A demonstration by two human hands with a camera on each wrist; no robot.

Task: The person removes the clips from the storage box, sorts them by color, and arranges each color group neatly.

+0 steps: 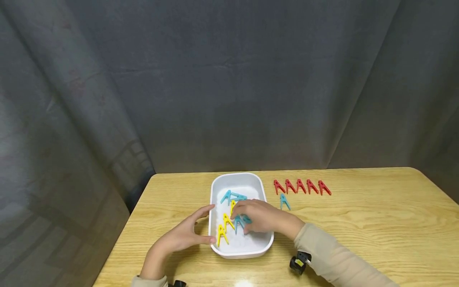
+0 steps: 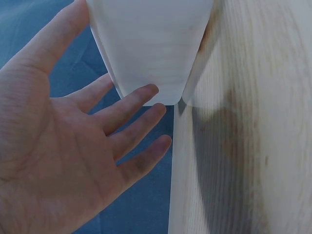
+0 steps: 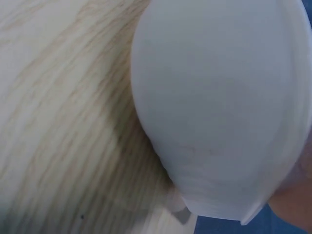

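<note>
Clip (image 1: 247, 219) seemingly under right hand (image 1: 261, 216)

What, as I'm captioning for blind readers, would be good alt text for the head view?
A person's right hand reaches into a white tray of A-shaped blue clips and yellow clips, while the left hand touches the tray's left rim. To the right on the wood-grain table, five red clips form a row, with one blue clip in front.

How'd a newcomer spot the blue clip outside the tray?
On the table is the white tray. Right of it, five red clips form a row. The blue clip lies on the near side of that row's left end, the only blue one outside the tray.
</note>
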